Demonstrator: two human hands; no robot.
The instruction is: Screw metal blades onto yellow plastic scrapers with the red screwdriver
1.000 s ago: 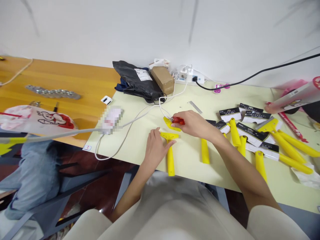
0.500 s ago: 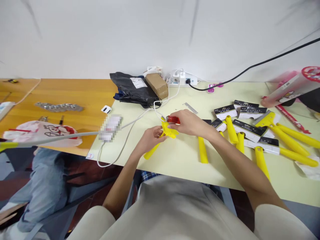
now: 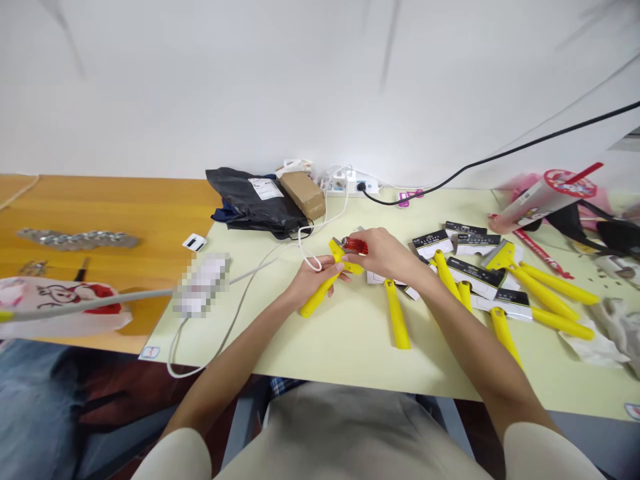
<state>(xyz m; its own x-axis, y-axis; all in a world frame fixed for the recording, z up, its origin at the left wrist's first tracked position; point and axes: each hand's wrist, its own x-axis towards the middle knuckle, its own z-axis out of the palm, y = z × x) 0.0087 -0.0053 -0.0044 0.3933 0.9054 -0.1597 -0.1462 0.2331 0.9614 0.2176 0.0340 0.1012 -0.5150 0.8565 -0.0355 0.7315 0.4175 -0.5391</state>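
My left hand (image 3: 311, 279) is closed around a yellow scraper (image 3: 316, 303), its handle slanting down to the left and its head up by my fingers. In my right hand (image 3: 385, 252) is a screwdriver with a clear red handle (image 3: 357, 246), held right against the scraper's head. The screwdriver's tip is hidden. On the table to the right of my hands lies a loose yellow handle (image 3: 397, 317). Further right, several yellow scrapers and handles are heaped, among them a scraper with a metal blade (image 3: 503, 257).
Black-and-white packaging cards (image 3: 473, 277) lie among the handles. A white cable (image 3: 240, 300) loops across the table at left. Behind are a black plastic bag (image 3: 250, 207), a cardboard box (image 3: 303, 193) and a power strip (image 3: 367, 183). At right stands a tilted cup (image 3: 545, 200).
The view has shifted slightly. My left hand has turned the scraper, with its thumb now on top near the head. The screwdriver remains in my right hand at the head.
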